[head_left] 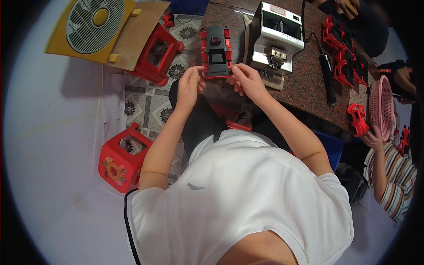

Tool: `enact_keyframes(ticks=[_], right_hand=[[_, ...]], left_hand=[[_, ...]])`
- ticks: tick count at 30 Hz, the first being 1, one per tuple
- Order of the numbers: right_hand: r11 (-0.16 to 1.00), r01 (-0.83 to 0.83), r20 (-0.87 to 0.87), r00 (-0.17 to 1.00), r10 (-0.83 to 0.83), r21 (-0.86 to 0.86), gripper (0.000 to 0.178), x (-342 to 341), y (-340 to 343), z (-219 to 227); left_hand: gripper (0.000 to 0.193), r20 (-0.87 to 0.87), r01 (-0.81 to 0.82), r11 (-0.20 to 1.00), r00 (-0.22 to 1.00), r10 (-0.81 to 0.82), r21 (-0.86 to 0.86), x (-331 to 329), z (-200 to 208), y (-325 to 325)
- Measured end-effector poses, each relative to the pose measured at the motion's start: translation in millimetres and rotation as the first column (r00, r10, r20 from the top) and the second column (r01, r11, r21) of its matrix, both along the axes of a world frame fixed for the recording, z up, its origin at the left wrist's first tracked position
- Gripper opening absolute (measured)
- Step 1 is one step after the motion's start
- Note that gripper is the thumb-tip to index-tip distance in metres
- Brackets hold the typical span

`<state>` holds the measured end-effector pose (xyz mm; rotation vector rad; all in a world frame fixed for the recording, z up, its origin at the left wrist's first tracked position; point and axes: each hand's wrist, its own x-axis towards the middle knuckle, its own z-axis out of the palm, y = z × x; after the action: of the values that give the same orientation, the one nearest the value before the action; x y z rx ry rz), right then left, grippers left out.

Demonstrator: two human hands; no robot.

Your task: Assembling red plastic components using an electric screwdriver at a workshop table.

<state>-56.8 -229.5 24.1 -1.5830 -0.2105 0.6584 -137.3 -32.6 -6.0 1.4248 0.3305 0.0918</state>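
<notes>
A red toy car body with a black plate on its upper face (216, 52) is at the table's near left edge, its long side pointing away from me. My left hand (189, 88) grips its near left corner with thumb and fingers closed. At the near right corner, my right hand (248, 81) pinches the red rim in the same way. The body's underside is hidden, so I cannot tell how much of it rests on the table. Just right of it stands a white and black machine (274, 39) with a metal fitting on its front.
A black electric screwdriver (327, 77) lies on the speckled table (304, 95). Several red and black car bodies (344, 55) are grouped beyond it. At the right, a co-worker's hand (374, 140) holds a red part (357, 119) beside a pink basket (380, 108). Red stools (121, 161) and a yellow fan (95, 24) stand left.
</notes>
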Motion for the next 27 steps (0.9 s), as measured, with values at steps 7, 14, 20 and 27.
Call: enact_keyframes(ticks=[7,14,20,27], right_hand=[[0.999,0.01,-0.163,0.987,-0.001,0.054,0.026,-2.5,7.4,-5.8],[0.995,0.023,-0.18,0.984,-0.005,0.1,0.022,-8.0,10.0,-7.1],[0.997,0.022,-0.031,0.999,-0.02,0.076,0.02,-12.4,6.6,-11.9],[1.0,-0.018,-0.045,0.999,0.019,0.021,0.025,3.9,8.3,-8.5]], left_hand=[[0.036,-0.099,0.105,0.993,0.99,-0.1,0.046,2.4,10.1,-13.9],[0.028,-0.058,0.027,0.994,0.998,-0.02,0.109,6.7,5.4,-17.0],[0.02,-0.081,0.056,0.995,0.996,-0.049,0.086,8.2,7.7,-22.0],[0.037,0.078,-0.152,0.866,0.988,0.13,0.476,66.2,5.8,33.4]])
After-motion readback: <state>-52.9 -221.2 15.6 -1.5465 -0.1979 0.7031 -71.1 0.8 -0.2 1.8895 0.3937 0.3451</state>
